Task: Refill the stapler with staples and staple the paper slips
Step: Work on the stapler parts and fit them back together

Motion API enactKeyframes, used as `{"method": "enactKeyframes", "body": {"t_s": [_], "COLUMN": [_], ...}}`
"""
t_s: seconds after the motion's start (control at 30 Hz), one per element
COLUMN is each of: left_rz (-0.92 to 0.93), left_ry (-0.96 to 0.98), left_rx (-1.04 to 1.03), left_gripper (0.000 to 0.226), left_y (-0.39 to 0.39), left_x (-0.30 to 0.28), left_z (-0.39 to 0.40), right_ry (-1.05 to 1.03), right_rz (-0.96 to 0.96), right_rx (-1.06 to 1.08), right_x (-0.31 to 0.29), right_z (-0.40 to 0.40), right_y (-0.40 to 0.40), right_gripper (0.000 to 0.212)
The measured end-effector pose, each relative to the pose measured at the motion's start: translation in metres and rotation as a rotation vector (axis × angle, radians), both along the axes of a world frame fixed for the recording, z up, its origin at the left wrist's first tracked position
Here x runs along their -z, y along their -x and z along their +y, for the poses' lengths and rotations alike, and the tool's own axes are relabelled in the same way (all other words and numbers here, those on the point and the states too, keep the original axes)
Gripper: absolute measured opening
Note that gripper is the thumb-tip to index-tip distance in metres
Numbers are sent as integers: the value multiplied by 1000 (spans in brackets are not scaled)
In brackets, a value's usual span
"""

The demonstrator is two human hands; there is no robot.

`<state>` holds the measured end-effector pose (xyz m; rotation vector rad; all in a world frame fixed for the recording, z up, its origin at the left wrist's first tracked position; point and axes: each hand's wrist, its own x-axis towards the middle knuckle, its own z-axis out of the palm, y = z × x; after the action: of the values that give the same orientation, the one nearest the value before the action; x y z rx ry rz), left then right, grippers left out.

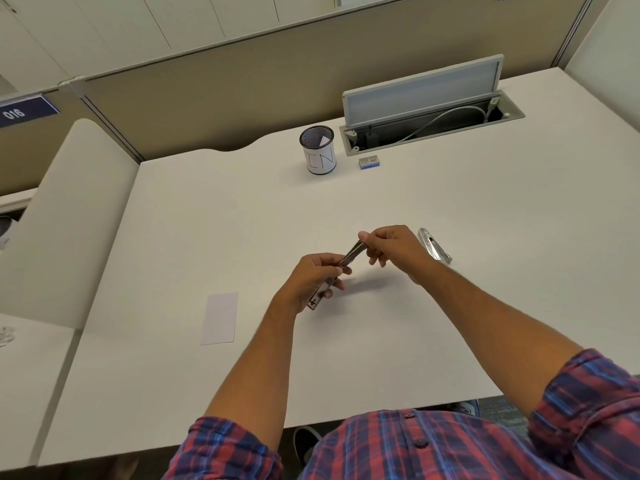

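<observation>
Both hands hold the stapler [332,275] aslant above the tabletop [450,323]: left hand [313,275] fingers grip its near end, right hand [388,245] fingers pinch what looks like the far tip.

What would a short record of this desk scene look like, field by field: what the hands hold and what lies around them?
left hand: grips the lower part of a dark metal stapler
right hand: pinches the stapler's raised upper end
silver metal part: lies on the white desk, just right of the right hand
white paper slip: flat, left of the hands
black mesh cup: at the back, labelled IN
small blue staple box: right of the cup
</observation>
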<state>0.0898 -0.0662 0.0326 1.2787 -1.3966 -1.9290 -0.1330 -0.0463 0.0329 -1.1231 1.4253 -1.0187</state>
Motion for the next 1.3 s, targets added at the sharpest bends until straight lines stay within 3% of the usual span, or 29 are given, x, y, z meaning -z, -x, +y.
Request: {"method": "enactKeyframes", "body": {"t_s": [0.2, 0.4, 0.63, 0.73, 0.83, 0.9, 1.0, 1.3], "left_rz": [4, 128, 184, 163, 111, 83, 52, 54], "left_ry": [21, -30, -35, -35, -21, -8, 32, 58], "left_rx": [85, 108, 104, 100, 75, 58, 30, -41], "left_gripper": [35, 38, 49, 49, 50, 50, 46, 49], "left_y": [8, 10, 7, 8, 8, 8, 9, 16], "left_x": [-7, -9, -7, -7, -7, -7, -7, -12], "left_z": [0, 0, 1, 3, 4, 4, 4, 5], "right_ry": [-49, -66, -14, 53, 304, 485, 490, 476], "right_rz": [-73, -140, -106, 19, 236, 306, 434, 698], "right_rx": [47, 55, 62, 166, 368, 236, -51, -101], "right_x": [4, 5, 3, 1, -8, -12, -11, -2], "right_z": [-2, -2, 2, 6, 14, 20, 27, 32], "right_y": [4, 5, 4, -4, -15, -20, -27, -39], "right_gripper": [36, 33, 41, 22, 7, 5, 3, 12]}}
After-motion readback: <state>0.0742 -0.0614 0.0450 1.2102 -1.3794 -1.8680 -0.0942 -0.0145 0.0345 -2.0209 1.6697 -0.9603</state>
